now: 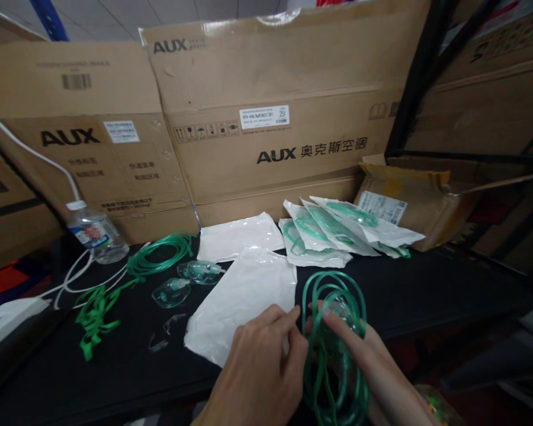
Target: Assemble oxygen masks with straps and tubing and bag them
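My right hand (366,355) is wrapped round a coil of green oxygen tubing (335,278) with a clear mask (342,313) and a green strap in it. At the coil's left side, my left hand (266,361) has its fingers drawn together, and what they hold, if anything, is hidden. Just beyond it, a white pouch (253,290) lies flat on the black table. Two clear green oxygen masks (199,272) lie to the left, near another coil of green tubing (162,254) and a heap of green straps (95,319). Small clear pieces (160,340) lie in front of the masks.
Several filled white packets (333,225) overlap at the back right, beside an opened cardboard box (408,189). Another white pouch (240,236) lies at the back. Tall cardboard (275,77) walls off the rear. A plastic bottle (98,234), white cables and a power strip (13,319) occupy the left.
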The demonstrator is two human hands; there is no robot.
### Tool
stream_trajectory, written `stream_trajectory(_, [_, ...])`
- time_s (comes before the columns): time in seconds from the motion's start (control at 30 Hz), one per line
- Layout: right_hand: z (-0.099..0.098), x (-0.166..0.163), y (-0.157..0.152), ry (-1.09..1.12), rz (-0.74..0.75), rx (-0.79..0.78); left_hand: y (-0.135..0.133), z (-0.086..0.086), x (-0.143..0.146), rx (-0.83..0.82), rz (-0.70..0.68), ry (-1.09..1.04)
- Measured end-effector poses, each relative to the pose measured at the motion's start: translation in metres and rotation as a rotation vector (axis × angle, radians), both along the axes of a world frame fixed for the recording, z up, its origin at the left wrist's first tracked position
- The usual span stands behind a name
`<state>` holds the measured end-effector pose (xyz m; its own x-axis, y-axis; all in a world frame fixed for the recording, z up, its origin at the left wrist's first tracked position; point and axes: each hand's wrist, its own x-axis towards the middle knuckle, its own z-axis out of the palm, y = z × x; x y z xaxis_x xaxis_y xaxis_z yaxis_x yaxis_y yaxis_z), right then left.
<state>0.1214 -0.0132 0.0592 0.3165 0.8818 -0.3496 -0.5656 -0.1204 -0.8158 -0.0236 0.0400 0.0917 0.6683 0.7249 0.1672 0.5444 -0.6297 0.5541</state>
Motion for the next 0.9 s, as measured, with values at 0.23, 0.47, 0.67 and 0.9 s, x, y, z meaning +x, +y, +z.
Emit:
stream_trajectory(0.23, [0.006, 0.002, -0.003, 0.019, -0.023, -0.023, -0.002, -0.011, -0.006, 0.029, -0.072, -0.081])
stream_trajectory(0.47, [0.009, -0.004, -0.007, 0.058, 0.039, 0.032, -0.005, -0.026, 0.001, 0.362, -0.021, 0.035])
stream_trajectory(0.67, [0.002, -0.001, -0.003, 0.088, -0.015, -0.053, -0.003, -0.016, 0.001, 0.33, -0.12, -0.01])
stream_trajectory(0.9, [-0.004, 0.008, 0.002, -0.057, 0.033, -0.076, 0.056, 0.003, -0.07, 0.308, 0.588, 0.267])
